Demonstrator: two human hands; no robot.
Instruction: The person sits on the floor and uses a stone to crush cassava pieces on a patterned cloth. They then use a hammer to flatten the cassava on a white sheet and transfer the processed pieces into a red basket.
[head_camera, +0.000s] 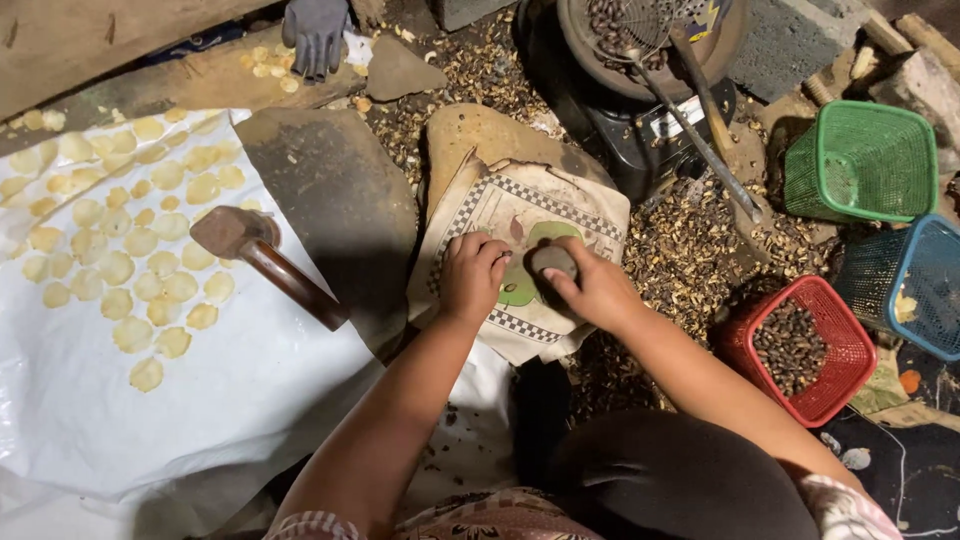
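Note:
My right hand (598, 292) grips a small dark rounded stone (553, 261) and presses it on a printed cloth (520, 215) spread over a flat rock (470, 135). Beside it, my left hand (470, 275) rests on the same cloth with its fingers curled; whether it holds something small is hidden. A wooden-handled mallet (262, 255) lies to the left, its head on the white sheet (200, 400).
Several flat pale yellow discs (120, 270) lie on the white sheet. A red basket (800, 350) of dark nuts, a blue basket (915, 285) and a green basket (865, 160) stand at the right. A dark pan (640, 40) with a wire skimmer is behind. Another person's gloved hand (315, 35) is at the top.

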